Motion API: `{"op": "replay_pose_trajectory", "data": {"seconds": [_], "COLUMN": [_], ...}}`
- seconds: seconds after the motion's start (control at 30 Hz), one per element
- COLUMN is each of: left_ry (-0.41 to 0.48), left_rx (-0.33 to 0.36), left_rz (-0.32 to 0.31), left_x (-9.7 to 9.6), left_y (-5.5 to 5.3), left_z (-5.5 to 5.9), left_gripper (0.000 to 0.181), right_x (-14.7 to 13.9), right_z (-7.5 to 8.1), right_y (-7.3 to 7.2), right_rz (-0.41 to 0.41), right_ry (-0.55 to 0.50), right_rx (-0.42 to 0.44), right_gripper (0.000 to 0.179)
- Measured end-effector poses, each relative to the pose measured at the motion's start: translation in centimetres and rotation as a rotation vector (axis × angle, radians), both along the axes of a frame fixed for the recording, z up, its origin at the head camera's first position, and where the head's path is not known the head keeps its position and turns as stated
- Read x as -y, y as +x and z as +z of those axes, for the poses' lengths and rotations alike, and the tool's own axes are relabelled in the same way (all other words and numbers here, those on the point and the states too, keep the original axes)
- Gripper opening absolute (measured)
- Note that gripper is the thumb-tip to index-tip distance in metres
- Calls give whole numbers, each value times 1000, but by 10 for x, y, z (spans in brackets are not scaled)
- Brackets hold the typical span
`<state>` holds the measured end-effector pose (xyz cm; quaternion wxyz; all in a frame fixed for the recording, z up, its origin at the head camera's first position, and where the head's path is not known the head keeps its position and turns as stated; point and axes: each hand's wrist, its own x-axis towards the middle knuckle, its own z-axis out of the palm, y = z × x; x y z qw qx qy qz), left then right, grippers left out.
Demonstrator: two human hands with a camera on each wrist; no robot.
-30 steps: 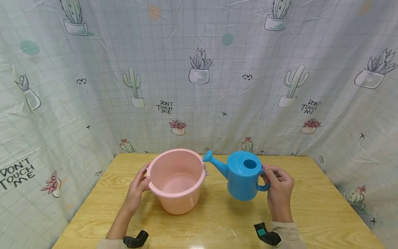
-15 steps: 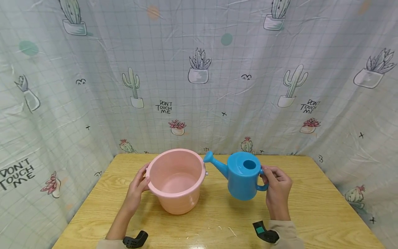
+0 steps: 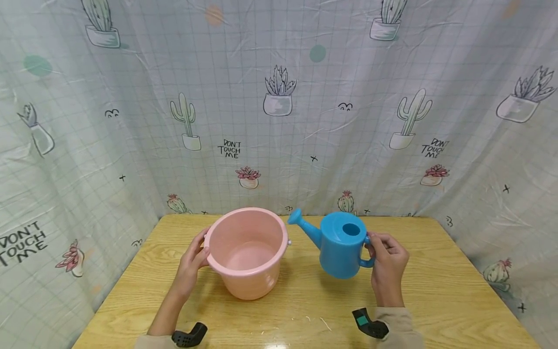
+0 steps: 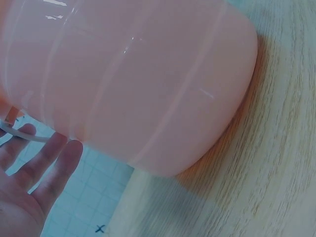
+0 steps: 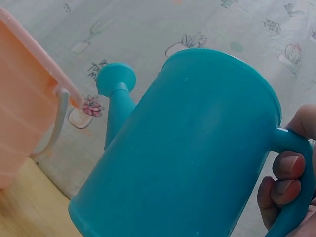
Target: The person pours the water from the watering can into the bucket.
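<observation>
At the left of the wooden table a pink bucket (image 3: 250,286) stands upright, its inside wall and floor visible in the head view. My left hand (image 3: 190,266) touches its left side just below the rim, fingers fairly straight against the outer wall (image 4: 143,79). A blue watering can (image 3: 341,257) hangs a little above the table to the right of the bucket. Its handle (image 5: 302,163) is gripped by my right hand (image 3: 389,261), with fingers curled through the loop. The spout's rose (image 3: 295,216) points left, just beside the bucket's right rim, apart from it.
A curtain (image 3: 279,135) printed with cacti hangs behind the table and along both sides. Small pale marks lie on the wooden table (image 3: 301,320) near its front. A pale bucket handle (image 5: 60,121) hangs down by the bucket's wall in the right wrist view.
The watering can has shifted very slightly, its rose moving a little right and up. My right hand has edged left. The bucket and my left hand have stayed practically in place.
</observation>
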<state>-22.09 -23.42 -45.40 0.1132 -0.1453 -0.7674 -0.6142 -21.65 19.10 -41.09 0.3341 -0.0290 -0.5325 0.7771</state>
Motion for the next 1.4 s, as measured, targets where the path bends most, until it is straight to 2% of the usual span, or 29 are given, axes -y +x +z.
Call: {"op": "replay_pose_trajectory", "data": {"seconds": [0.3, 1.4], "left_ry": [-1, 0], "left_rx": [4, 10], "left_rz": [1, 12], "left_x": [0, -1], "left_y": [-1, 0], "left_z": [0, 1], "left_gripper": [49, 49], "right_x": [0, 1], "right_z": [-2, -9], "right_y": [-1, -5], "right_rz": [-8, -9], "right_ry": [17, 5], "right_rx": [33, 55], "right_gripper": [17, 14]}}
